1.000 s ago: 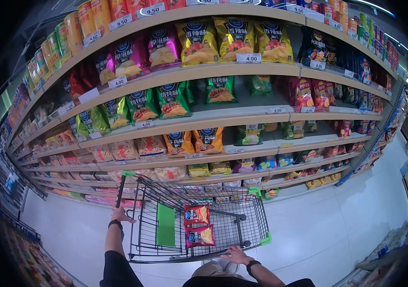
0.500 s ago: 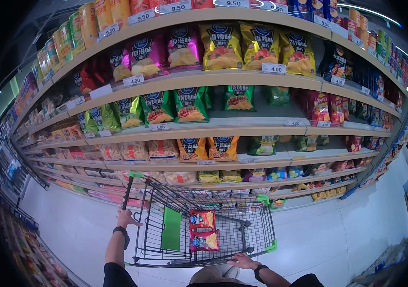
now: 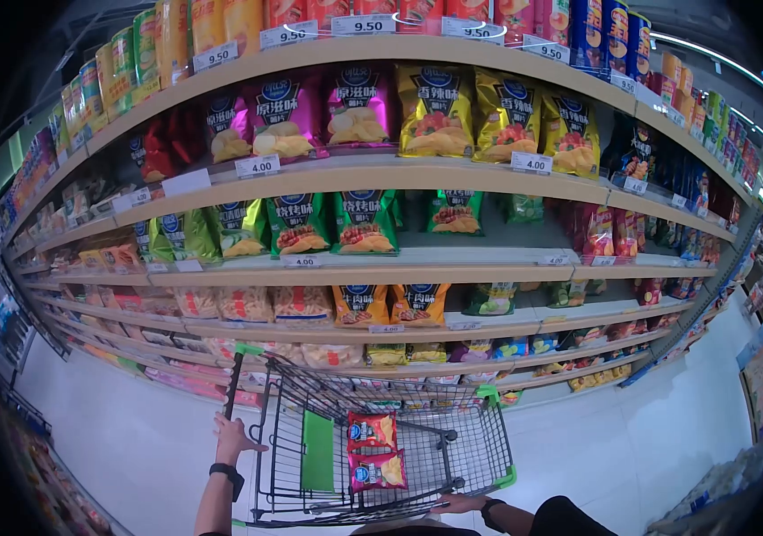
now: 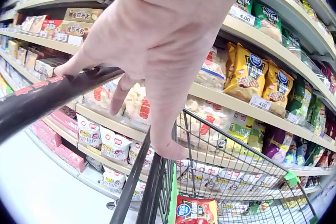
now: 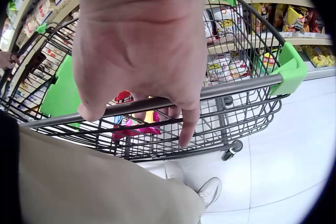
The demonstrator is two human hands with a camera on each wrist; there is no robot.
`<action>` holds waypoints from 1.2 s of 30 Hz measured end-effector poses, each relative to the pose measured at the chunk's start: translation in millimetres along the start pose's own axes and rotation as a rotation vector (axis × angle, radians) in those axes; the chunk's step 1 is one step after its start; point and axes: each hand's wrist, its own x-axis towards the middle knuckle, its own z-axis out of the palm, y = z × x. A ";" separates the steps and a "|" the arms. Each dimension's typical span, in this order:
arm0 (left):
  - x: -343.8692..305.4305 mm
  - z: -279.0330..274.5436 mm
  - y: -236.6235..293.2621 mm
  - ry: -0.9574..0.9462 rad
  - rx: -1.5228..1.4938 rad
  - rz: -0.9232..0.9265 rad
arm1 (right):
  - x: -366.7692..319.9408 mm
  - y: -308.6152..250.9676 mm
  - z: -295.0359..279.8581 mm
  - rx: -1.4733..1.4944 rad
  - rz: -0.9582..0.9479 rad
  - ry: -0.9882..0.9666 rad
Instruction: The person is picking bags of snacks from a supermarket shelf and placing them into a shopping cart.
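My left hand (image 3: 237, 438) grips the dark handle (image 4: 58, 95) of a shopping cart, its thumb side reaching toward the cart's frame. On the near side, my right hand (image 5: 142, 56) holds the cart's long top rail (image 5: 236, 88), fingers bent over it. The wire cart (image 3: 471, 456) has green corners and a green flap (image 3: 318, 451). Two chip bags lie in its basket: a red one (image 3: 372, 431) and a magenta one (image 3: 377, 471).
Long shelves (image 3: 524, 183) of snacks run across the front, with yellow chip bags (image 3: 435, 112), green bags (image 3: 365, 223) and orange bags (image 3: 419, 305). Canisters (image 3: 221, 31) line the top. Pale floor (image 3: 614, 429) extends to the right. More goods (image 3: 748, 464) stand along the near right.
In the head view the shelves have shifted down and to the right, while the cart stays near the same spot. Both hands keep to the cart, and the bags lie as before.
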 end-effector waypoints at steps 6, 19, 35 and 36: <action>-7.2 7.6 0.2 0.016 0.030 0.063 | 25.9 35.2 8.4 0.133 -0.050 0.037; -4.8 -2.0 8.8 -0.047 0.003 0.027 | 10.3 15.5 -22.6 0.353 0.113 -0.131; -7.6 -3.3 9.8 -0.025 -0.004 0.020 | 6.7 -24.0 -54.7 0.067 0.175 0.002; -5.8 -0.3 7.2 -0.023 0.019 0.024 | 23.7 -14.3 -71.3 0.073 0.184 -0.064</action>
